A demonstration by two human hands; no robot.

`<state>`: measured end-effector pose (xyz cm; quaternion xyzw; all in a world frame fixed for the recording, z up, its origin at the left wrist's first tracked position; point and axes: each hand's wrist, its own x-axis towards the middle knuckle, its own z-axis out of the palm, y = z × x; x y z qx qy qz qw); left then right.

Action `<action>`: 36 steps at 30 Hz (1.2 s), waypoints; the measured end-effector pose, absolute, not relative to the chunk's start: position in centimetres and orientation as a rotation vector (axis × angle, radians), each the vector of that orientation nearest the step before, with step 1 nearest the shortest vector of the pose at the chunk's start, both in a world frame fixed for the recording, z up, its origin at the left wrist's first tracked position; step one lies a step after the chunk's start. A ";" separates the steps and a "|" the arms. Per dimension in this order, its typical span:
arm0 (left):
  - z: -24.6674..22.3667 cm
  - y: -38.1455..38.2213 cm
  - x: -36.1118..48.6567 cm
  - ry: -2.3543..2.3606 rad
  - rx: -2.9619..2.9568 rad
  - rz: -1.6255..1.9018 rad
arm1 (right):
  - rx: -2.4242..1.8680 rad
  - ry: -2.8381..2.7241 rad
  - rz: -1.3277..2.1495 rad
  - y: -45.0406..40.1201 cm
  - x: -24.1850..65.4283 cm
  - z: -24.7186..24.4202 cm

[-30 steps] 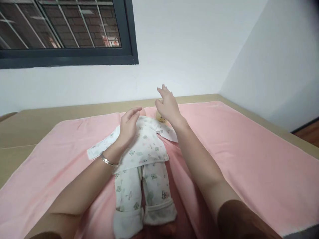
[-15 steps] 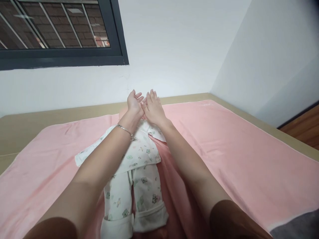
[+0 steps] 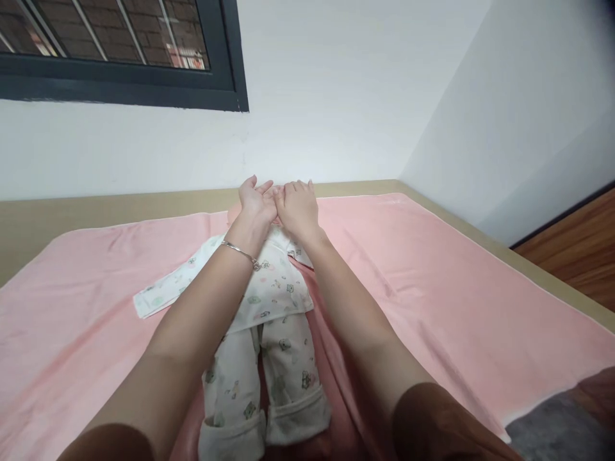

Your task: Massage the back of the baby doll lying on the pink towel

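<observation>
A white printed long-sleeved top [image 3: 278, 285] and matching trousers with turned-up cuffs [image 3: 288, 358] lie stretched out below my hands, dressed on what looks like a baby doll. Only a skin-coloured rounded edge [image 3: 233, 214] of its head shows; the rest is hidden behind my hands. My left hand [image 3: 257, 203], with a silver bracelet at the wrist, is palm up over the head end, fingers apart. Beside it my right hand [image 3: 298, 210] is back up, its fingers bent forward over the head end and its thumb at the left fingers. Neither visibly grips anything.
A pink sheet [image 3: 432, 288] covers the pale bed or table surface, whose beige edge [image 3: 120, 206] runs along the white wall [image 3: 336, 96]. A dark-framed barred window [image 3: 144, 80] is at upper left. Brown wood [image 3: 576, 250] stands at right, and grey fabric [image 3: 557, 429] at lower right.
My right hand's fingers, stretched upward before, now bend forward and down. My left hand has shifted slightly left, still palm up. The camera view has tilted a little.
</observation>
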<state>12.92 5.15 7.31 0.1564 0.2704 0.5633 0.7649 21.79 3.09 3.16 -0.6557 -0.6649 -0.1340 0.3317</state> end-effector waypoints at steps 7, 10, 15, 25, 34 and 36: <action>9.0 2.8 8.1 0.650 0.348 1.268 | -1.799 -1.685 -0.511 3.8 20.4 1.8; 10.1 0.9 4.3 0.618 0.362 1.276 | -1.804 -1.681 -0.534 3.6 20.4 1.1; 11.2 -1.6 -1.5 0.580 0.402 1.402 | -1.824 -1.708 -0.498 3.1 20.5 0.7; 13.8 -5.8 -3.9 0.534 0.493 1.392 | -2.090 -1.720 -0.570 1.6 18.7 0.5; 13.4 -6.6 -1.7 0.556 0.464 1.287 | -1.727 -2.026 0.012 -6.5 15.2 7.0; 13.4 -7.5 -0.5 0.537 0.473 1.235 | -1.590 -2.009 0.048 -8.4 14.3 7.9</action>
